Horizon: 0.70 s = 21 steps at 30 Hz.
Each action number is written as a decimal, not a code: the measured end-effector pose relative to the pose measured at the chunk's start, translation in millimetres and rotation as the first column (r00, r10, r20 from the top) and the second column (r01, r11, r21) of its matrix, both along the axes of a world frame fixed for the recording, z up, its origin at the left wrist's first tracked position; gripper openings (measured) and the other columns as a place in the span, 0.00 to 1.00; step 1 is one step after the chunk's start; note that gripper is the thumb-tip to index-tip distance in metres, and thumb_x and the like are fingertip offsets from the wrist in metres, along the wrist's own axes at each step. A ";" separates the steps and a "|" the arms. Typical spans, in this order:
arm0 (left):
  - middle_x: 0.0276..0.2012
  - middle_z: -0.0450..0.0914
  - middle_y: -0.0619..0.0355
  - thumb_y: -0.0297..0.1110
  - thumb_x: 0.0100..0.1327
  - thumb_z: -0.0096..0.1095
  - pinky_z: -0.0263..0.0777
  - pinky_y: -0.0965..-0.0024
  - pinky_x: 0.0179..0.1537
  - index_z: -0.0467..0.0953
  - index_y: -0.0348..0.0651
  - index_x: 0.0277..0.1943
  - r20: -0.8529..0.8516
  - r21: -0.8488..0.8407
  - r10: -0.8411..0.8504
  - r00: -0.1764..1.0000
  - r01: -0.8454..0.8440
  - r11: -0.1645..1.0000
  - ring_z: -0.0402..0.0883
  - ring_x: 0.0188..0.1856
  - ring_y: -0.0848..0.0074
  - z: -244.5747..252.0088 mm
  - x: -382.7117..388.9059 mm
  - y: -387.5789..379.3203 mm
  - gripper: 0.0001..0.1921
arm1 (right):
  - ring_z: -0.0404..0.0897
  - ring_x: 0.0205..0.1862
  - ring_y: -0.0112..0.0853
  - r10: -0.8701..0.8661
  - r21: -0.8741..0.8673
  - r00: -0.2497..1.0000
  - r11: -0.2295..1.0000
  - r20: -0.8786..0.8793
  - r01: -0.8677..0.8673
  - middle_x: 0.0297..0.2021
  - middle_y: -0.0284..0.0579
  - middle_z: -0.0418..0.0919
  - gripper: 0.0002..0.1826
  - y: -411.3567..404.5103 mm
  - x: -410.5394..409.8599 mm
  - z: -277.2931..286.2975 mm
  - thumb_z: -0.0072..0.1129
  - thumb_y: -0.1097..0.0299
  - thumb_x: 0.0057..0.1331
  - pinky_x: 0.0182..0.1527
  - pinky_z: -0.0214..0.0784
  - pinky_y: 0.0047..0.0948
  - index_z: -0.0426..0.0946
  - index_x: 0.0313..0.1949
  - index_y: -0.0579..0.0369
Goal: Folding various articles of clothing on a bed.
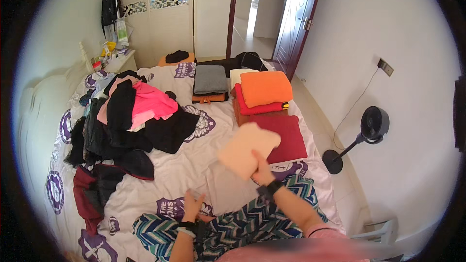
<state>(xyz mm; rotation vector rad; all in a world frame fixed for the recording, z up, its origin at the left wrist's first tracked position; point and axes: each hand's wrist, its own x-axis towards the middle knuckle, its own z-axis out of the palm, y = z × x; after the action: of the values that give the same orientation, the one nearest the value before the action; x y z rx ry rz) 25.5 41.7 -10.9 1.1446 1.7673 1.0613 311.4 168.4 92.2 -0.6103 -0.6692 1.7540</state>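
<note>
My right hand (263, 169) grips the near edge of a folded cream-peach garment (245, 149), held above the bed and partly in front of a folded dark red garment (287, 138). My left hand (193, 203) is low over the bed sheet (174, 178), near my lap, with its fingers apart and nothing in it. Just beyond the dark red piece stands a stack of folded clothes with an orange one (267, 88) on top and a red one (251, 103) beneath. A stack topped by a grey folded garment (210, 79) stands left of it.
A loose heap of clothes, with black pieces (122, 112) and a bright pink one (153, 100), covers the bed's left side. On the floor at right stands a black fan (374, 123), its cord (355, 103) running to a wall socket. A dark red door (298, 18) stands ajar.
</note>
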 end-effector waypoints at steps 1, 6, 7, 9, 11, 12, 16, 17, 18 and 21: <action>0.60 0.63 0.41 0.51 0.51 0.67 0.55 0.52 0.60 0.55 0.27 0.61 -0.482 -0.033 -0.029 0.876 0.015 0.999 0.63 0.61 0.53 -0.2 -16.5 -3.7 0.45 | 0.65 0.60 0.41 -0.034 -0.110 0.993 0.994 -0.117 0.021 0.57 0.47 0.67 0.29 21.2 -3.2 38.9 0.56 0.63 0.63 0.63 0.57 0.42 0.59 0.61 0.55; 0.69 0.39 0.39 0.73 0.44 0.55 0.27 0.33 0.62 0.44 0.27 0.67 -0.623 -0.358 -0.233 0.747 -0.007 0.934 0.33 0.72 0.53 0.3 -33.7 -10.9 0.61 | 0.67 0.58 0.42 -0.251 -0.023 0.941 0.967 -0.226 0.253 0.56 0.47 0.68 0.26 146.1 4.3 141.8 0.56 0.65 0.63 0.61 0.59 0.46 0.62 0.59 0.56; 0.69 0.40 0.39 0.74 0.44 0.54 0.28 0.33 0.62 0.44 0.27 0.67 -0.650 -0.378 -0.251 0.717 -0.019 0.925 0.34 0.72 0.53 -2.9 -31.8 -9.4 0.61 | 0.67 0.58 0.41 -0.270 0.057 0.930 0.955 -0.249 0.292 0.55 0.47 0.69 0.26 173.4 8.1 153.5 0.56 0.65 0.62 0.61 0.60 0.44 0.62 0.58 0.56; 0.69 0.39 0.39 0.75 0.44 0.53 0.27 0.33 0.62 0.43 0.27 0.67 -0.663 -0.353 -0.235 0.711 -0.020 0.935 0.33 0.72 0.53 -8.5 -37.9 -16.5 0.62 | 0.68 0.57 0.40 -0.270 0.138 0.917 0.937 -0.294 0.321 0.54 0.46 0.70 0.25 217.2 1.0 165.2 0.56 0.65 0.62 0.60 0.61 0.43 0.63 0.57 0.56; 0.69 0.39 0.38 0.75 0.42 0.53 0.26 0.32 0.61 0.43 0.25 0.67 -0.632 -0.413 -0.290 0.718 0.004 0.911 0.32 0.72 0.53 -7.1 -37.9 -14.2 0.63 | 0.69 0.55 0.38 -0.332 0.115 0.877 0.913 -0.348 0.391 0.52 0.45 0.71 0.24 251.8 8.2 178.9 0.57 0.64 0.61 0.58 0.63 0.40 0.64 0.56 0.56; 0.69 0.39 0.37 0.76 0.41 0.53 0.26 0.32 0.61 0.42 0.25 0.66 -0.650 -0.357 -0.257 0.715 0.011 0.934 0.31 0.72 0.52 -25.7 -39.7 -13.4 0.65 | 0.71 0.53 0.37 -0.372 0.109 0.865 0.897 -0.337 0.428 0.50 0.45 0.72 0.23 281.7 20.4 166.3 0.58 0.63 0.61 0.56 0.65 0.42 0.65 0.54 0.56; 0.69 0.36 0.38 0.70 0.54 0.46 0.37 0.34 0.61 0.38 0.27 0.67 -0.721 -0.492 -0.423 0.549 0.024 0.870 0.32 0.71 0.48 -50.9 -48.9 -19.0 0.55 | 0.74 0.49 0.39 -0.586 -0.112 0.773 0.808 -0.242 0.578 0.49 0.46 0.73 0.24 321.7 13.8 103.7 0.61 0.68 0.58 0.50 0.70 0.44 0.67 0.54 0.57; 0.69 0.36 0.38 0.71 0.53 0.46 0.38 0.35 0.61 0.38 0.26 0.67 -0.726 -0.516 -0.435 0.534 -0.004 0.857 0.32 0.71 0.47 -49.2 -47.8 -20.2 0.57 | 0.75 0.48 0.40 -0.671 -0.187 0.734 0.739 -0.106 0.648 0.49 0.46 0.73 0.24 322.9 8.7 87.3 0.62 0.71 0.58 0.47 0.72 0.44 0.67 0.53 0.57; 0.69 0.36 0.38 0.71 0.53 0.46 0.38 0.35 0.61 0.38 0.26 0.67 -0.733 -0.508 -0.449 0.511 0.029 0.861 0.32 0.71 0.47 -50.4 -40.6 -7.7 0.57 | 0.75 0.47 0.41 -0.726 -0.132 0.672 0.687 -0.146 0.714 0.49 0.46 0.73 0.26 335.4 32.3 65.4 0.64 0.74 0.56 0.45 0.74 0.41 0.67 0.54 0.57; 0.69 0.36 0.38 0.73 0.52 0.46 0.39 0.35 0.61 0.39 0.27 0.68 -0.717 -0.558 -0.458 0.526 -0.039 0.829 0.33 0.70 0.47 -37.6 -36.7 -8.6 0.57 | 0.75 0.47 0.39 -0.712 -0.102 0.685 0.701 -0.156 0.706 0.49 0.45 0.73 0.27 348.6 14.0 74.6 0.65 0.73 0.55 0.46 0.73 0.39 0.67 0.54 0.57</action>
<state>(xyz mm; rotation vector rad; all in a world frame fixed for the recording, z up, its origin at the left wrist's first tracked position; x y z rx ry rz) -11.1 33.1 -48.5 1.5838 2.3097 -0.2724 325.5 516.9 166.9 -0.6120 -0.2062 1.0585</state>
